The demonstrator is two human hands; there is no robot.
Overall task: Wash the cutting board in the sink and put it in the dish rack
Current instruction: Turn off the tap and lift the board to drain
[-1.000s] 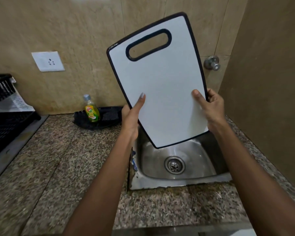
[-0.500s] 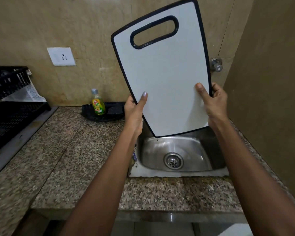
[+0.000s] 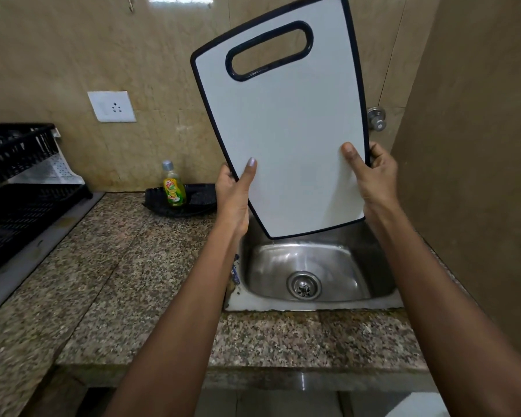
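A white cutting board [image 3: 286, 130] with a black rim and an oval handle hole at its top stands nearly upright in the air above the steel sink [image 3: 268, 272]. My left hand [image 3: 233, 194] grips its lower left edge, thumb on the white face. My right hand [image 3: 372, 173] holds the lower right edge the same way. The board's bottom edge hangs just over the sink's back wall, apart from the basin. The black dish rack [image 3: 15, 188] sits at the far left on a grey mat.
A yellow-green dish soap bottle [image 3: 173, 188] stands in a black tray [image 3: 199, 203] against the back wall, left of the sink. A tap knob [image 3: 377, 118] sticks out of the wall behind the board. A side wall closes in on the right. Speckled granite counter [image 3: 118, 266] runs left.
The board has risen higher above the sink in both hands. My view has pulled back and shifted left, showing more of the dish rack and the counter's front edge.
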